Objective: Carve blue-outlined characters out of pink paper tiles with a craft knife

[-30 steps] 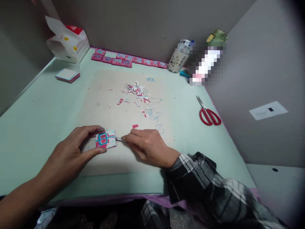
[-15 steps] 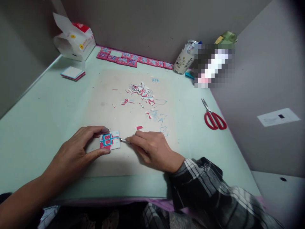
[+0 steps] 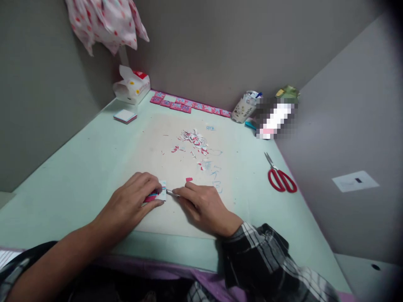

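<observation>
My left hand [image 3: 132, 203] lies over a small white card [image 3: 160, 193] with a red and blue pattern and presses it flat on the beige mat [image 3: 170, 218]. Only the card's right edge shows past my fingers. My right hand [image 3: 204, 205] grips a thin metal-tipped craft knife [image 3: 172, 193], and its tip touches the card's right edge. A heap of red, white and blue paper scraps [image 3: 193, 140] lies farther back on the mat.
Red scissors [image 3: 281, 178] lie to the right on the pale green table [image 3: 78, 167]. A row of red cards [image 3: 189, 107] lines the back wall beside a can [image 3: 244, 108]. A card stack [image 3: 125, 116] and a white carton [image 3: 132, 87] sit back left, with patterned cloth [image 3: 105, 21] hanging above.
My left hand has slid over the card and now covers most of it. The view has lifted, showing more wall and the hanging cloth. My right hand still holds the knife at the card's edge.
</observation>
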Available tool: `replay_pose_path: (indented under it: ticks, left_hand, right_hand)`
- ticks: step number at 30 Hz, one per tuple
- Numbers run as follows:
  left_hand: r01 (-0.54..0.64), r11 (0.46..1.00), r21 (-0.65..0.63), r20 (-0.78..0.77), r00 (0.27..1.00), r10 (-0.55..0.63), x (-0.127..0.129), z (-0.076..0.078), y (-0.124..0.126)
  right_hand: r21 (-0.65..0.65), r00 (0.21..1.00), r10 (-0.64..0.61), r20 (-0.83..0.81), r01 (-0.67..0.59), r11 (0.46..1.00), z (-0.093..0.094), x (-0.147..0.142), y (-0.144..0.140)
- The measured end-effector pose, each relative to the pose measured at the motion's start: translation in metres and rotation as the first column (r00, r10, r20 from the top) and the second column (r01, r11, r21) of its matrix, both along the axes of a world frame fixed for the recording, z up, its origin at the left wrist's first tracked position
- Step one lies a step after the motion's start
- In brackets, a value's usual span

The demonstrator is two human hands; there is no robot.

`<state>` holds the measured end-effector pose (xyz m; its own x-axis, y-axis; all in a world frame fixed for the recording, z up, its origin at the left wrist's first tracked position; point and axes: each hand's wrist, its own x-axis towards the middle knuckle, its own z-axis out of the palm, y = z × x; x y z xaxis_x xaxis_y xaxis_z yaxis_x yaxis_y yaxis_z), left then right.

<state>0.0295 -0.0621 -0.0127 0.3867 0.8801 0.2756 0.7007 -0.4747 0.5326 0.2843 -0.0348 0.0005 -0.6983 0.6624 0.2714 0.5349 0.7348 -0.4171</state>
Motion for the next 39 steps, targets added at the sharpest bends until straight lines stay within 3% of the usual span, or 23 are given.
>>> replay_pose_path:
  ticks: [5,14,18,20,22,25,27,29,32,36,39]
  left_hand:
    - [0.012,0.994,-0.106,0.059,0.998,-0.005,0.001,0.006,0.003]
    - [-0.234,0.924,-0.301,0.186,0.936,0.298,0.013,0.012,0.003]
    - [-0.307,0.869,-0.388,0.26,0.869,0.422,0.012,0.009,0.003]
    - [-0.303,0.846,-0.438,0.32,0.827,0.462,0.008,0.008,0.003]
    - [-0.283,0.841,-0.461,0.385,0.79,0.477,0.004,0.009,0.003]
    - [-0.291,0.852,-0.435,0.47,0.733,0.491,0.002,0.017,0.009]
    - [-0.296,0.87,-0.393,0.514,0.714,0.475,0.007,0.024,0.018]
    - [-0.246,0.904,-0.351,0.54,0.735,0.41,0.017,0.031,0.027]
    - [-0.115,0.945,-0.306,0.514,0.816,0.265,0.031,0.031,0.027]
    - [-0.217,0.933,-0.287,0.362,0.877,0.315,0.027,0.013,-0.001]
    - [-0.234,0.94,-0.25,0.294,0.906,0.304,0.015,-0.001,-0.018]
  right_hand:
    - [0.026,1.0,0.013,0.013,-0.013,1.0,-0.002,0.002,-0.002]
    - [0.088,0.988,0.039,0.15,-0.053,0.995,0.01,0.004,-0.007]
    - [0.078,0.972,0.08,0.22,-0.1,0.992,0.014,0.009,-0.011]
    - [0.018,0.981,0.088,0.172,-0.092,0.996,0.016,0.014,-0.011]
    - [-0.13,0.998,0.06,0.03,-0.056,0.99,0.021,0.02,-0.008]
    - [-0.436,0.976,-0.074,-0.206,-0.024,0.9,0.029,0.028,0.0]
    - [-0.558,0.942,-0.167,-0.291,-0.025,0.83,0.033,0.032,0.007]
    - [-0.585,0.906,-0.238,-0.35,-0.013,0.811,0.033,0.035,0.013]
    - [-0.553,0.867,-0.309,-0.391,0.047,0.832,0.028,0.037,0.017]
    - [-0.521,0.884,-0.304,-0.356,0.083,0.849,0.02,0.038,0.003]
    - [-0.464,0.934,-0.219,-0.282,0.067,0.883,0.016,0.035,-0.014]
